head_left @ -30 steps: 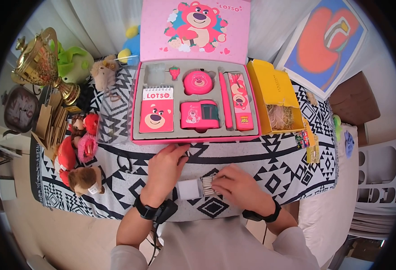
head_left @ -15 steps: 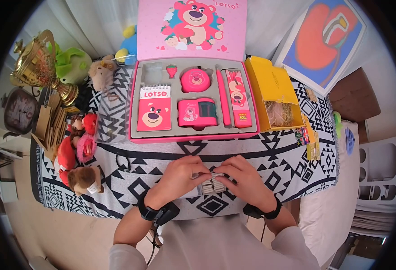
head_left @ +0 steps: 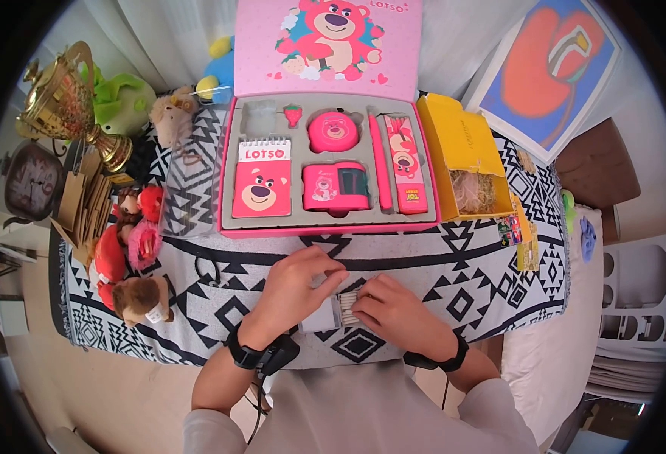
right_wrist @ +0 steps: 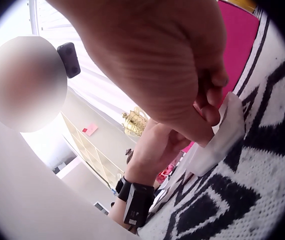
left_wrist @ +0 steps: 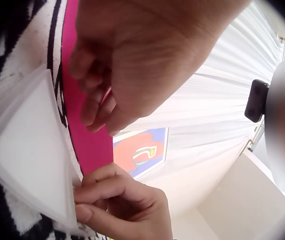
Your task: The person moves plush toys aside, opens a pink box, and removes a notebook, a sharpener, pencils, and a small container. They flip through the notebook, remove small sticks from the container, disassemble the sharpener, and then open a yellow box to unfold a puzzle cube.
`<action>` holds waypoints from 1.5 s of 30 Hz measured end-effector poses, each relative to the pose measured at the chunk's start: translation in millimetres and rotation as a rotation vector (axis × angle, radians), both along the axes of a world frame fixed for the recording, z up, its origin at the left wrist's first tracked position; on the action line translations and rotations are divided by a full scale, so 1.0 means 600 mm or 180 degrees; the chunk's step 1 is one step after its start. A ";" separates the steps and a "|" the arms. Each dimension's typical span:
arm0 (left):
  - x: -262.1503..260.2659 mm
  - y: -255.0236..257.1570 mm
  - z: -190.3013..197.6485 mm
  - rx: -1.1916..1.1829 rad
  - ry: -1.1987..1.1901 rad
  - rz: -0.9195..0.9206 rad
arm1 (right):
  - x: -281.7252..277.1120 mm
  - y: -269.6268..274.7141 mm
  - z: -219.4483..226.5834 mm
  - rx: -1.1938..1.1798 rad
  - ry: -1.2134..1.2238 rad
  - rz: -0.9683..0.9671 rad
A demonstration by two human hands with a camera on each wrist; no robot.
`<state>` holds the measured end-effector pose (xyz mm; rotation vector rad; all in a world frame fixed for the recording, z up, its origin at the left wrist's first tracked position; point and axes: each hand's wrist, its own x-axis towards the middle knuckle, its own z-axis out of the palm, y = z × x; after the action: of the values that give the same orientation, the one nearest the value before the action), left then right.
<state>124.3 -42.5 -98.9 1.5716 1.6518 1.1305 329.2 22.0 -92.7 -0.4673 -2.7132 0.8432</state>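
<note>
On the cloth in front of the person lies a small clear plastic case, its lid folded out to the left. Several short white sticks lie side by side in its right part. The right hand has its curled thumb and fingertips pinched down among these sticks; its palm hides the case's right end. Just above and left of the case hovers the left hand, thumb and index finger loosely bent, with nothing seen between them. In the left wrist view the translucent lid stands out near the right hand's fingertips.
Behind the hands stands an open pink gift box with a notepad and a sharpener. A yellow box is at its right. Plush toys and a gold trophy stand left; a black loop lies nearby.
The left hand came down to the case beside the right fingers, then drew back up and left. The right hand stays at the sticks, its fingers now lower over them.
</note>
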 end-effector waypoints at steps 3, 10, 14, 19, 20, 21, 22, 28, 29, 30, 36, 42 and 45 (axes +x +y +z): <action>0.004 0.000 -0.004 0.0143 -0.0009 -0.0054 | -0.004 -0.003 0.005 0.0033 -0.0112 0.0001; 0.004 -0.001 -0.007 0.0242 -0.0032 0.0070 | -0.004 0.000 0.006 -0.0108 -0.0126 0.0069; 0.004 0.000 -0.008 0.0245 0.0013 0.0080 | -0.007 0.000 0.004 -0.0172 -0.0153 0.0090; 0.004 0.000 -0.006 0.0238 0.0059 0.0079 | -0.009 0.000 0.008 -0.0128 -0.0152 0.0174; 0.005 0.000 -0.004 0.0156 0.0082 0.0083 | -0.010 0.000 0.009 -0.0128 -0.0153 0.0175; 0.005 0.000 -0.003 0.0073 0.0105 0.0090 | -0.010 -0.001 0.010 -0.0139 -0.0192 0.0156; 0.004 0.000 -0.003 0.0071 0.0105 0.0094 | -0.011 -0.002 0.010 -0.0151 -0.0231 0.0137; 0.005 0.000 -0.009 0.0230 0.0086 0.0098 | -0.005 -0.006 0.007 -0.0112 -0.0248 0.0174; 0.005 0.000 -0.008 0.0230 0.0079 0.0096 | -0.003 -0.006 0.007 -0.0110 -0.0247 0.0175; 0.004 0.000 -0.008 0.0230 0.0072 0.0094 | 0.000 -0.007 0.008 -0.0041 -0.0339 0.0192; 0.004 -0.002 0.004 0.0052 0.0216 0.0117 | 0.013 -0.011 0.033 0.0256 -0.0245 -0.0112; -0.005 -0.006 0.023 0.0042 0.0171 0.0127 | 0.054 0.009 0.044 0.0195 0.0130 -0.1234; -0.009 -0.032 0.047 0.0116 0.0490 0.0044 | 0.058 -0.010 0.034 0.0084 0.0139 -0.1221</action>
<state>118.7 -61.9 -70.8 1.7100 1.7521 1.0756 364.1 16.3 -72.1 -0.9139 -2.4718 0.6998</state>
